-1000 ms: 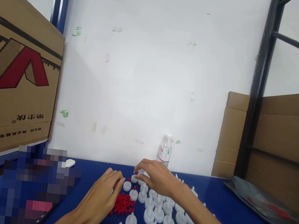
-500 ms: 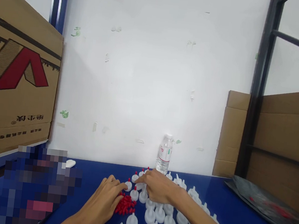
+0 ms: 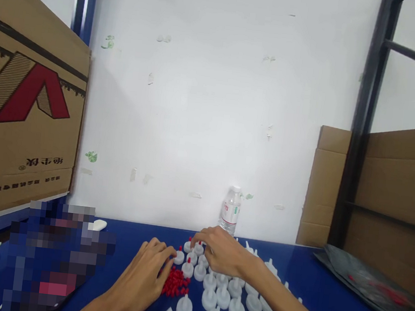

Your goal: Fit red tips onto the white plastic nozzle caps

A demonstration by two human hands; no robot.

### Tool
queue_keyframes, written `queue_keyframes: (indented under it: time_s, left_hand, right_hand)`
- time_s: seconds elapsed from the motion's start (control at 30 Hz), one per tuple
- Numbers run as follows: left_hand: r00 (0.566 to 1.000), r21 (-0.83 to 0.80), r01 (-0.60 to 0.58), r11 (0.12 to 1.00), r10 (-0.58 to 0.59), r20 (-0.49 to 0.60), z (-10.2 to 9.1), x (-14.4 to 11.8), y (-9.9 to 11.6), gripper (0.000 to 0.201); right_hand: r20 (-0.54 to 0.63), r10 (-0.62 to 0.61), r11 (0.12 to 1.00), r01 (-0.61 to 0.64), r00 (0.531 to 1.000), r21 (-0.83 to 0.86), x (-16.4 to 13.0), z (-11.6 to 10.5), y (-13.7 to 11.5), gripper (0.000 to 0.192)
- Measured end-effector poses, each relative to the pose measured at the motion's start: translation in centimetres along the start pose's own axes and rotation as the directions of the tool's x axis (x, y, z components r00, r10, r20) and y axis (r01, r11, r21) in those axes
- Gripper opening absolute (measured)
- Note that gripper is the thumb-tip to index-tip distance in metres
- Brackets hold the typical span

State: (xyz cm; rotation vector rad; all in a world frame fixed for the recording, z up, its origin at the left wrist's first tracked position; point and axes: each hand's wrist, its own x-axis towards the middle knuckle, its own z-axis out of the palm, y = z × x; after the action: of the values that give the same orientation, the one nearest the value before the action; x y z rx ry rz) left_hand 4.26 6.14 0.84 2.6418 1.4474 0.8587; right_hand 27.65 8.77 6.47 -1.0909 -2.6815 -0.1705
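White wall backs a blue table (image 3: pixel 327 289), with a cardboard box (image 3: pixel 25 115) at far left and a water bottle (image 3: pixel 230 210) standing against the wall. On the table the left hand (image 3: pixel 144 278) lies palm down, its curled fingertips (image 3: pixel 167 265) touching the left edge of a small pile of red caps (image 3: pixel 176 284); whether it pinches one cannot be told. Just right and farther, the right hand (image 3: pixel 222 252) hovers over rows of white nozzle lids (image 3: pixel 221 297), thumb and forefinger closed on one lid (image 3: pixel 199 248) at the far end of the rows. A few lids near that hand carry red tips (image 3: pixel 188 260). The red pile sits between both hands, nearer the left.
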Motion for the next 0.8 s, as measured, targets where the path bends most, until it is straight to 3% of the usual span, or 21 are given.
queue_keyframes:
  time_s: [0.23,0.5,0.67,0.8]
  left_hand:
    - [1.000,-0.022,0.006,1.000,-0.007,-0.030,-0.4,0.0,0.3,0.028]
    - [0.995,-0.100,-0.013,0.995,0.003,-0.102,-1.1,0.0,1.1,0.027]
    - [0.991,-0.109,-0.048,0.993,0.034,-0.128,-1.1,-0.2,1.2,0.024]
    - [0.993,-0.057,-0.083,0.995,0.078,-0.093,-1.4,-0.2,1.3,0.033]
  right_hand:
    - [0.102,-0.119,0.984,0.104,0.988,0.144,-0.2,0.3,-1.1,0.030]
    - [-0.115,0.026,0.984,-0.005,0.993,0.176,-0.1,-1.3,-2.4,0.023]
    - [-0.076,-0.040,0.975,0.056,0.996,0.215,-0.4,-1.7,-4.1,0.035]
    - [-0.073,-0.065,0.973,0.080,0.995,0.218,-0.5,-1.7,-4.9,0.037]
